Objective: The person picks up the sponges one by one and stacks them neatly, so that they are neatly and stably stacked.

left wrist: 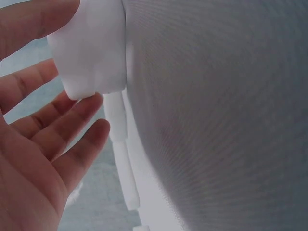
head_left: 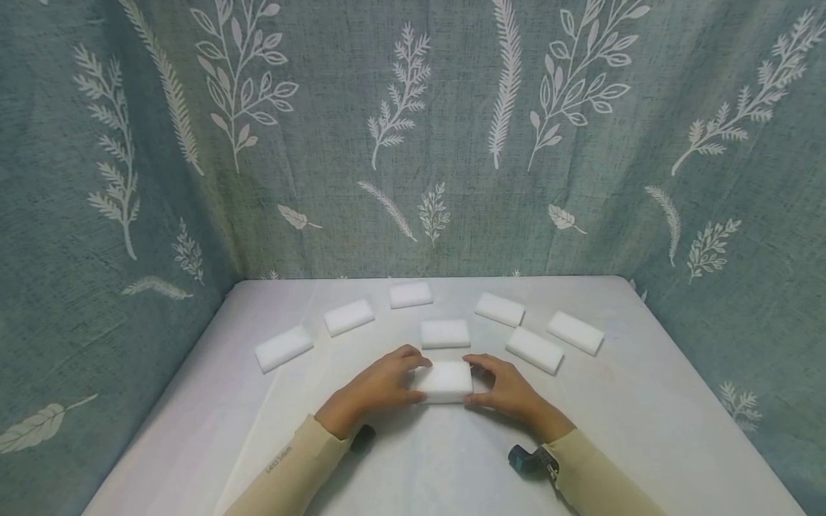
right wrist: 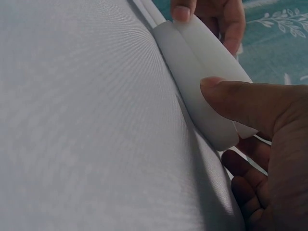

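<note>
A white rectangular sponge block [head_left: 445,382] lies flat near the middle of the table, its long side facing me. My left hand [head_left: 386,380] holds its left end, thumb at the near edge and a finger at the far one. At the right end my right hand [head_left: 506,387] pinches it the same way, the thumb [right wrist: 226,94] pressing the near face in the right wrist view. In the left wrist view the block [left wrist: 91,48] shows end-on beside the fingers. Just beyond it lies another white sponge block [head_left: 445,334], apart from the held one in the head view.
More white sponge blocks lie in a loose arc: two at left [head_left: 284,348], one at the back [head_left: 411,294], several at right [head_left: 535,350]. The white table [head_left: 445,473] is bordered at the back and sides by a green leaf-patterned curtain [head_left: 445,143].
</note>
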The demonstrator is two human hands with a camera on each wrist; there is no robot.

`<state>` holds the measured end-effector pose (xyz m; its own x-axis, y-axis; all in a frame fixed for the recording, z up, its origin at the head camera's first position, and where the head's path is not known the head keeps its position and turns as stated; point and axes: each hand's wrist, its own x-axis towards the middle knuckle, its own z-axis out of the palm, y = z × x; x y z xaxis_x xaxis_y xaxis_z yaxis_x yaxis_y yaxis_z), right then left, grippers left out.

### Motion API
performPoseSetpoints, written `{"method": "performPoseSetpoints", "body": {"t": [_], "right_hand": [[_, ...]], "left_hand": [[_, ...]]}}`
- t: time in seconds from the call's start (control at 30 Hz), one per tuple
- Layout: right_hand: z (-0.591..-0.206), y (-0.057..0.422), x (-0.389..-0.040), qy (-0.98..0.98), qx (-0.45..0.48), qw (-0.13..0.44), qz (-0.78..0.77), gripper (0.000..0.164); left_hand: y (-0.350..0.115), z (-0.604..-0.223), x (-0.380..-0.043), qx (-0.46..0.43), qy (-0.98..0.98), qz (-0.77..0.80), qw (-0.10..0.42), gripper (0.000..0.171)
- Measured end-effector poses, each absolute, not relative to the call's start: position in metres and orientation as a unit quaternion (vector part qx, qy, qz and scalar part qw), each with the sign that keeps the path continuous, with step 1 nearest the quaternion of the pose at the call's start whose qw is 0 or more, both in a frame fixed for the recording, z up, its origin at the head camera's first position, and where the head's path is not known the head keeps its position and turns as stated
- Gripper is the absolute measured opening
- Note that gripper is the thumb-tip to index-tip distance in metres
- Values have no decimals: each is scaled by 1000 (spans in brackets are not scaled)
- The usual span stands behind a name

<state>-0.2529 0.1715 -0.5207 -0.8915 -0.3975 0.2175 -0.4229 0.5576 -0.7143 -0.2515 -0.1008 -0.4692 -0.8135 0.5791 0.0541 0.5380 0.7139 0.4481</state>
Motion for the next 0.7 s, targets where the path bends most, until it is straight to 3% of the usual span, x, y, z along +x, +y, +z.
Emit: {"method": "performPoseSetpoints", "body": {"t": [0.7], "right_hand": [[-522,171,-253,-886,213,2,412,71]], "left_hand": [[-99,-473,-253,298,925,228,65,71]]}}
